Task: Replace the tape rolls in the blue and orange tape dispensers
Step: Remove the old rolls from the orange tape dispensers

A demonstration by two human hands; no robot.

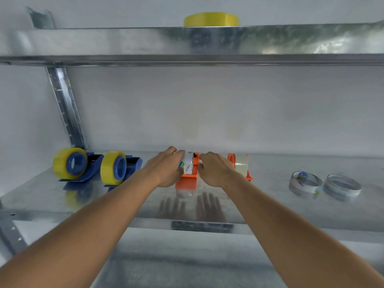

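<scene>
The orange dispenser under work [188,178] stands at the middle of the lower metal shelf [270,204], with a white-labelled tape roll [188,165] seated in or at its cradle. The left hand [166,170] is closed round the left flank of that roll, fingers curled over its top edge. The right hand [214,170] is pressed to the right side of the dispenser, fingers bent inward; what it pinches is hidden behind the knuckles, so whether it has a firm grip cannot be told. Judgement: the step in hand is working the roll on or off the hub of this dispenser; which direction cannot be determined. To do it well, the right hand should brace the orange body flat to the shelf while the left draws or presses the roll squarely along the hub axis, not at a tilt, and keeps clear of the cutter end. Just beside the right hand stands a second orange dispenser [241,166] carrying a clear roll. To the left, apart from the hands, two blue dispensers [91,169] [128,166] each carry a yellow roll. Well to the right lie two loose clear rolls [305,181] [342,185], flat and touching or nearly so. A yellow roll [212,19] rests on the upper shelf [124,42].
</scene>
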